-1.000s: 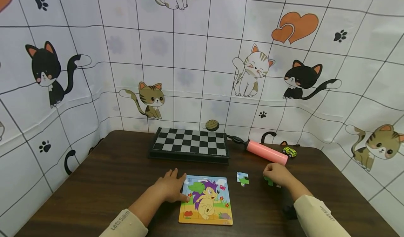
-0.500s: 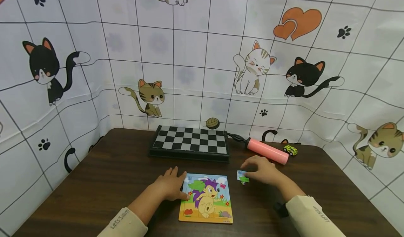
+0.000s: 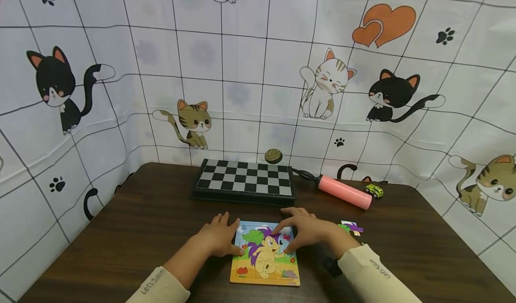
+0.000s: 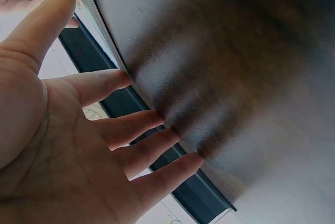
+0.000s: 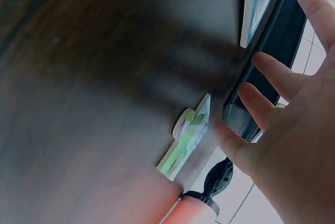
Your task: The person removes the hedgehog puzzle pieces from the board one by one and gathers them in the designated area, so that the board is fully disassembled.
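Note:
A square picture puzzle (image 3: pixel 263 267) of a purple-haired hedgehog lies flat on the dark wooden table. My left hand (image 3: pixel 217 236) rests at its left edge, fingers spread, with the thumb on the puzzle's border; the left wrist view shows the other fingertips touching the tabletop. Over the puzzle's upper right side is my right hand (image 3: pixel 309 229), its thumb and index finger spread apart and nothing visible between them. To the right of that hand lie loose puzzle pieces (image 3: pixel 354 227). In the right wrist view, a green and blue puzzle piece (image 5: pixel 187 137) lies below the fingers.
A black-and-white checkered board (image 3: pixel 245 178) stands behind the puzzle. A pink tube with a black looped end (image 3: pixel 344 192) and a small green toy car (image 3: pixel 374 190) lie at the back right. A cat-patterned sheet (image 3: pixel 238 65) hangs behind the table (image 3: pixel 133 231).
My right hand has moved left from the loose pieces to the puzzle, uncovering those pieces and hiding the single piece in the head view. The left hand stays in place.

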Demonstrator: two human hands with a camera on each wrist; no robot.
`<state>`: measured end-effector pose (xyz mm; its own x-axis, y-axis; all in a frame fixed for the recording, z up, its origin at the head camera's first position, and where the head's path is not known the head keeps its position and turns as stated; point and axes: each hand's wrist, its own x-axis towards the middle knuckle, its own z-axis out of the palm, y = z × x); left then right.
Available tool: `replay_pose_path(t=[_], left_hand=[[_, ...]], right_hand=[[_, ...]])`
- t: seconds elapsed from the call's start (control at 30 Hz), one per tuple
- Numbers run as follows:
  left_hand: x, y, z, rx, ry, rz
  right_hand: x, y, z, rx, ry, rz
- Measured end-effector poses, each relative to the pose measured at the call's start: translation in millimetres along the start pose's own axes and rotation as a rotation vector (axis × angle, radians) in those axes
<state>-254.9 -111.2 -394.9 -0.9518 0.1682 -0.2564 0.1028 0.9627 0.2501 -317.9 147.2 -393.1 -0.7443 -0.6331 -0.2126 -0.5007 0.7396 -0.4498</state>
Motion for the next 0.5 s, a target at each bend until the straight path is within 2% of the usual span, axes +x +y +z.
replay_pose_path(t=[0.27, 0.5], left_hand=[[0.1, 0.8, -0.9, -0.001, 0.002, 0.004], [-0.1, 1.0, -0.9, 0.003, -0.001, -0.007]], right_hand=[[2.9, -0.2, 0.7, 0.044, -0.014, -0.013], [0.3, -1.9, 5.7, 0.049, 0.044, -0.050]])
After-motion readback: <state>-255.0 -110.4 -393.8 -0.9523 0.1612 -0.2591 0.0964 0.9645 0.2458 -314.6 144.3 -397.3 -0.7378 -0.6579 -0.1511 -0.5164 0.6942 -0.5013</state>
